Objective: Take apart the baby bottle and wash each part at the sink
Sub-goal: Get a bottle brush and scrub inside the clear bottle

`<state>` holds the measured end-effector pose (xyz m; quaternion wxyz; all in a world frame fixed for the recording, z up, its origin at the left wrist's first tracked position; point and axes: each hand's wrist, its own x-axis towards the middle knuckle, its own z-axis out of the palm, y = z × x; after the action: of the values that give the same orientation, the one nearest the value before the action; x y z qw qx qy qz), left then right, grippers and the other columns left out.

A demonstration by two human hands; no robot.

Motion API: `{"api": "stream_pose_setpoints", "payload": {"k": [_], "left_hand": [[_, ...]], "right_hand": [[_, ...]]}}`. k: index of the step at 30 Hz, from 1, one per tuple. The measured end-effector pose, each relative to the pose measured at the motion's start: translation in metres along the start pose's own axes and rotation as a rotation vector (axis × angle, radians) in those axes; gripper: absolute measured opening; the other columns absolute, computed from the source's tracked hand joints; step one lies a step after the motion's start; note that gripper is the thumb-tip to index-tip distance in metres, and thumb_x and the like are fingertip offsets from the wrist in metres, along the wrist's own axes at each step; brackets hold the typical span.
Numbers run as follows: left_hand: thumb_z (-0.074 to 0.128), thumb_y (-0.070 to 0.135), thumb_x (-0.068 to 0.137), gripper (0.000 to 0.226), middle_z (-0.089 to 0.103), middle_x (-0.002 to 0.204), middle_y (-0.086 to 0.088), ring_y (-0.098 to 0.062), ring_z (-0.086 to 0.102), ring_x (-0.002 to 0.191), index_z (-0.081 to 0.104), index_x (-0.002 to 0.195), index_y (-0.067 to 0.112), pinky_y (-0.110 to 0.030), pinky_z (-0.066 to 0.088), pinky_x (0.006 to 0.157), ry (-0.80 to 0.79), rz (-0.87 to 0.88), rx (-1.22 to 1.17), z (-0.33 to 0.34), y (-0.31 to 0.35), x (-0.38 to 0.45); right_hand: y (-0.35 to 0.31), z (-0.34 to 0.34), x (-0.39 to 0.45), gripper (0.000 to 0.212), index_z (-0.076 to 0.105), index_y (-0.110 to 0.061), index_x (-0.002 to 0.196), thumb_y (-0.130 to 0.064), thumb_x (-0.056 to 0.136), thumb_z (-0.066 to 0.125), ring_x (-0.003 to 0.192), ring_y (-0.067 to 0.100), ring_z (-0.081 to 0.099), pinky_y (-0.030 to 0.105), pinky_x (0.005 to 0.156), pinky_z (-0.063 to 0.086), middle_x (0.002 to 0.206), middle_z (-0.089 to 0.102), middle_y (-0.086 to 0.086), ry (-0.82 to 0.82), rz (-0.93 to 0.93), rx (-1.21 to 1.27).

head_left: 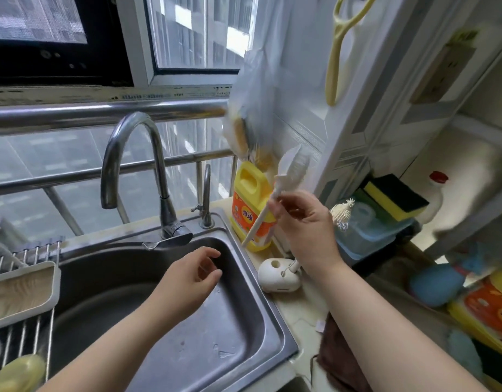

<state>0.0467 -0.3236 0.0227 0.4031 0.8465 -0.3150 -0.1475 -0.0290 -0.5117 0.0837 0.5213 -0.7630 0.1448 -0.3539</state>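
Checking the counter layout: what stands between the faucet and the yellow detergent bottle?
In the head view, a small second tap stands on the sink rim between the faucet and the yellow detergent bottle.

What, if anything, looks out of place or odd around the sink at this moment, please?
Nothing looks spilled or damaged. The one oddity: no baby bottle is clearly in view, though the right hand holds a bottle brush upright above the counter. The left hand hovers empty over the dry-looking sink, and no water runs from the faucet.
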Motion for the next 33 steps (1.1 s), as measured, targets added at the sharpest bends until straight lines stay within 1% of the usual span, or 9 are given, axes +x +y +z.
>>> {"api": "stream_pose_setpoints", "payload": {"k": [4,6,9,12,15,21,28,30,33], "left_hand": [[0.061,0.026,0.089,0.027,0.061,0.089,0.013,-0.003,0.058,0.081,0.056,0.115,0.028,-0.025,0.050,0.078,0.020,0.015,0.015,-0.016,0.004,0.004],[0.061,0.025,0.089,0.027,0.061,0.090,0.012,-0.002,0.058,0.082,0.057,0.115,0.026,-0.026,0.050,0.080,0.024,0.033,0.030,-0.020,0.006,0.009],[0.059,0.023,0.090,0.027,0.060,0.093,0.011,-0.001,0.056,0.083,0.056,0.117,0.023,-0.020,0.046,0.077,0.006,0.063,0.057,-0.019,0.007,0.022],[0.059,0.021,0.090,0.030,0.059,0.105,0.007,-0.003,0.056,0.085,0.056,0.119,0.021,-0.022,0.046,0.083,0.002,0.106,0.060,-0.012,0.013,0.039],[0.059,0.020,0.090,0.036,0.055,0.121,0.003,-0.008,0.054,0.101,0.052,0.125,0.018,-0.024,0.045,0.091,-0.012,0.169,0.077,-0.003,0.027,0.062],[0.050,0.007,0.091,0.056,0.034,0.149,0.003,-0.013,0.035,0.134,0.034,0.143,0.020,-0.022,0.027,0.106,-0.073,0.302,0.201,0.010,0.062,0.112],[0.046,-0.008,0.085,0.072,0.020,0.155,0.010,-0.012,0.022,0.140,0.027,0.147,0.024,-0.020,0.025,0.106,-0.147,0.371,0.285,0.027,0.080,0.146],[0.046,-0.003,0.088,0.065,0.022,0.155,0.011,-0.010,0.021,0.141,0.030,0.146,0.024,-0.022,0.022,0.110,-0.157,0.407,0.282,0.027,0.079,0.152],[0.046,0.022,0.098,0.045,0.030,0.151,0.012,-0.006,0.026,0.138,0.038,0.142,0.024,-0.018,0.018,0.106,-0.196,0.427,0.204,0.027,0.076,0.156]], "right_hand": [[0.009,0.011,-0.008,0.014,0.059,-0.019,0.079,-0.030,0.084,0.066,0.074,0.018,0.069,0.034,0.071,0.056,0.079,0.069,0.006,-0.139,0.200,-0.093],[0.020,0.013,-0.017,0.013,0.056,-0.013,0.083,-0.023,0.089,0.062,0.066,0.021,0.069,0.031,0.061,0.055,0.079,0.067,0.013,-0.168,0.342,-0.073],[0.038,0.015,-0.028,0.015,0.049,-0.011,0.083,-0.019,0.092,0.058,0.051,0.015,0.058,0.038,0.058,0.057,0.066,0.056,0.008,-0.135,0.507,-0.127],[0.050,0.019,-0.035,0.012,0.045,-0.015,0.087,-0.019,0.095,0.052,0.049,0.010,0.049,0.030,0.049,0.049,0.067,0.054,0.005,-0.089,0.654,-0.099],[0.056,0.022,-0.034,0.004,0.046,-0.016,0.095,-0.016,0.098,0.045,0.049,0.010,0.043,0.020,0.040,0.036,0.068,0.052,0.003,0.013,0.755,-0.016],[0.044,0.017,-0.020,0.026,0.048,-0.010,0.083,0.001,0.096,0.029,0.046,0.008,0.031,0.015,0.033,0.023,0.068,0.040,0.006,0.155,0.845,0.271],[0.029,0.002,-0.006,0.024,0.049,-0.006,0.084,0.002,0.096,0.029,0.044,0.007,0.029,0.017,0.040,0.023,0.066,0.038,0.006,0.151,0.888,0.366],[0.027,-0.003,-0.003,0.025,0.051,-0.006,0.086,0.003,0.096,0.030,0.048,0.007,0.030,0.016,0.038,0.023,0.069,0.040,0.007,0.142,0.880,0.380],[0.024,-0.008,-0.001,0.024,0.052,-0.004,0.086,0.002,0.097,0.031,0.049,0.007,0.031,0.014,0.037,0.023,0.070,0.042,0.007,0.107,0.873,0.377]]}}
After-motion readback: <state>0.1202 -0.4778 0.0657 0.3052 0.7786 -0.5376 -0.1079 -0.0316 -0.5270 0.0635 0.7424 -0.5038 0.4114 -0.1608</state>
